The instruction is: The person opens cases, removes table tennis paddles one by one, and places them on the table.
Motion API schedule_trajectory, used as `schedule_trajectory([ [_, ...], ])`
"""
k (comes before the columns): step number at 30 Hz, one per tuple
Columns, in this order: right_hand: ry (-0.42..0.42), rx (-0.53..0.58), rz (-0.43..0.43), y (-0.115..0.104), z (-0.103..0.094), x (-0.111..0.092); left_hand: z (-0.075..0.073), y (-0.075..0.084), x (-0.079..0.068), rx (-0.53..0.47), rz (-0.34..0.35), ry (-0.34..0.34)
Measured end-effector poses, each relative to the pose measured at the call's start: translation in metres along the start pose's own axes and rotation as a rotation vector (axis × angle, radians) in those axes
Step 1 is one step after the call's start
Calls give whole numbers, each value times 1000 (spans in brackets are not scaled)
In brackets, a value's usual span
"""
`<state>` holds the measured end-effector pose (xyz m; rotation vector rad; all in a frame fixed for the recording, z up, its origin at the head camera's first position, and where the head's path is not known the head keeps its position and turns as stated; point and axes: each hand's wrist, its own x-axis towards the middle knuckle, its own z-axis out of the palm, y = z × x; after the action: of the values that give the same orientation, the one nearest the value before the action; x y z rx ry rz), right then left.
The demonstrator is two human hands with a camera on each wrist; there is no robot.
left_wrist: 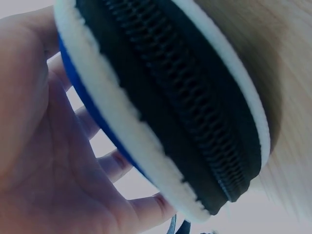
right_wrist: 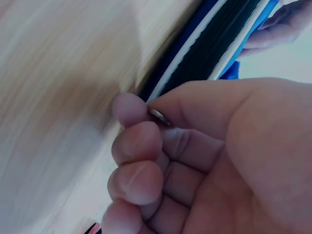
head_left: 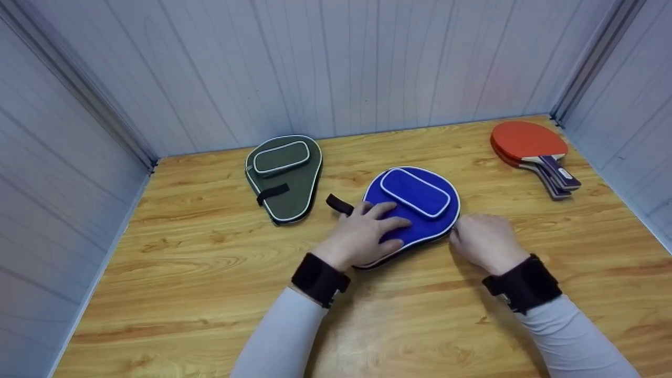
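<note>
A blue table tennis bat case (head_left: 416, 227) with white piping and a raised front pocket lies on the wooden table. My left hand (head_left: 370, 232) rests on its narrower part with fingers spread. The case's black zip (left_wrist: 183, 92) runs along the side edge and looks closed along the stretch in the left wrist view. At the right edge of the case, my right hand (head_left: 485, 239) pinches a small metal zip pull (right_wrist: 158, 116) between thumb and forefinger, the other fingers curled in. Most of the pull is hidden by the fingers.
A dark green bat case (head_left: 296, 185) with a black strap lies at the back left. Red table tennis bats (head_left: 530, 140) are stacked at the back right. A black strap (head_left: 338, 203) sticks out left of the blue case. Pale panel walls (head_left: 346, 68) enclose the table.
</note>
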<state>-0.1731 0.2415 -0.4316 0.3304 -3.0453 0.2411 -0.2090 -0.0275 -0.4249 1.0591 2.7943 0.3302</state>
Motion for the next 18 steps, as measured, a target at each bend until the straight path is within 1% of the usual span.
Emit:
schedule_trajectory([
  [5,10,-18,-39,-11,1,-6,0,0,0,5,-1,3],
  [11,29,-39,-100,-29,3,-11,1,0,0,-2,1,3],
  [14,53,-45,-141,-37,7,-14,1,1,0,-4,3,11],
  [18,105,-44,-202,-47,12,-17,2,1,0,-4,6,22],
])
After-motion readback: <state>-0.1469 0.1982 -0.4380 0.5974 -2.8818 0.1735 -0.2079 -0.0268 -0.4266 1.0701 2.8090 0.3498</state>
